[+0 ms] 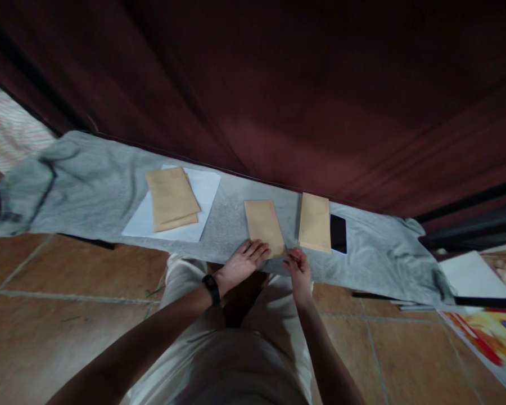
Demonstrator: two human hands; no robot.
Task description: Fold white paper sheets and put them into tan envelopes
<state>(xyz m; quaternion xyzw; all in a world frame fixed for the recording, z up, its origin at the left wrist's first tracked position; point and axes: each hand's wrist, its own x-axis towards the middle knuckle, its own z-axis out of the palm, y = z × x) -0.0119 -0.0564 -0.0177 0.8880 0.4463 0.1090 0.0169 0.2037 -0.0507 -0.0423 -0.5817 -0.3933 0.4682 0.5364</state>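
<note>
As my head view shows, a brown envelope lies between other envelopes on the worktop;
the left hand, loosely spread, rests on its near edge, probably steadying it; the right hand curls at its corner; whether pinching, I cannot tell.

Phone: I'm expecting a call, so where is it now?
In the head view, the phone lies right of centre on the grey cloth, just right of the rightmost brown envelope, beyond the right hand.
</note>
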